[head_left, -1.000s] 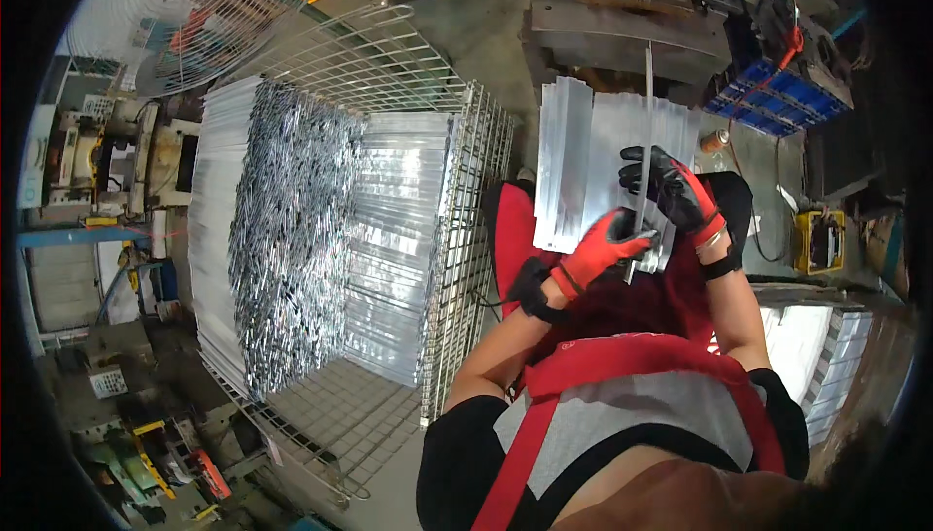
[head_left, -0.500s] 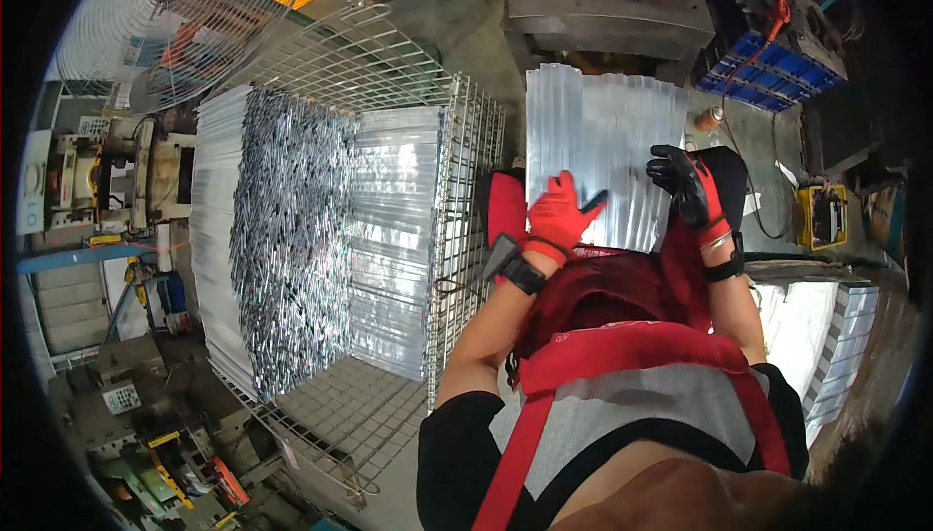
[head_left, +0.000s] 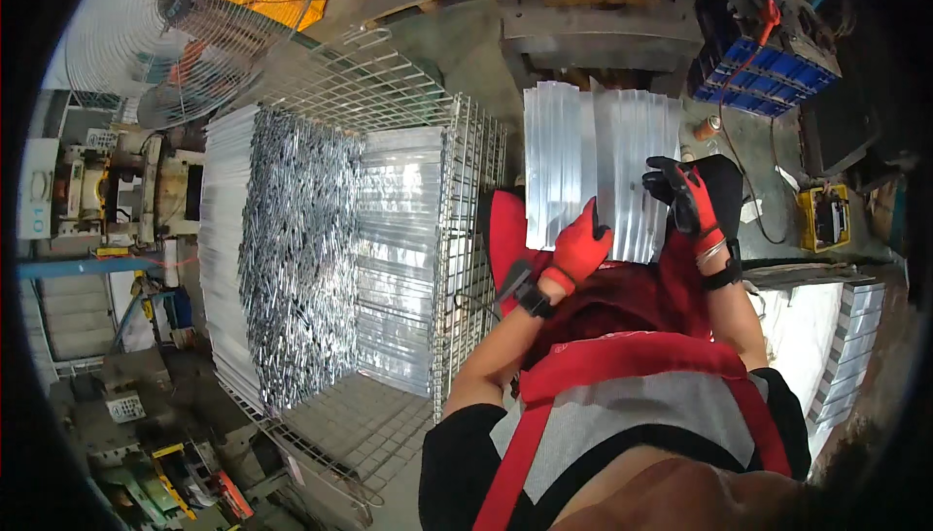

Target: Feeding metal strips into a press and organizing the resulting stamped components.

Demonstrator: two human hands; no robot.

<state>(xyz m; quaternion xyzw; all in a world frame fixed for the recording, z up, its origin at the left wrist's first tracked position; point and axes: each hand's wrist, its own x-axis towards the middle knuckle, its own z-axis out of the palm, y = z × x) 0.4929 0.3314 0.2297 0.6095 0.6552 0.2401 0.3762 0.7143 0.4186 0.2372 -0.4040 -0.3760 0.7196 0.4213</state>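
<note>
Right now the left hand (head_left: 580, 247), in a red glove, lies with fingers together and nearly flat on the lower edge of a stack of ribbed metal sheets (head_left: 593, 157), while the right hand (head_left: 688, 196), gloved red and black, curls its fingers over the sheets' right side. Beyond the fingertips stands a grey press (head_left: 603, 6), with blue trays (head_left: 748, 79) to their right and a yellow box (head_left: 824, 220) further right. Both forearms reach forward, bent at the elbows, and a wire cage (head_left: 457, 191) of stacked metal strips sits left of the left hand.
</note>
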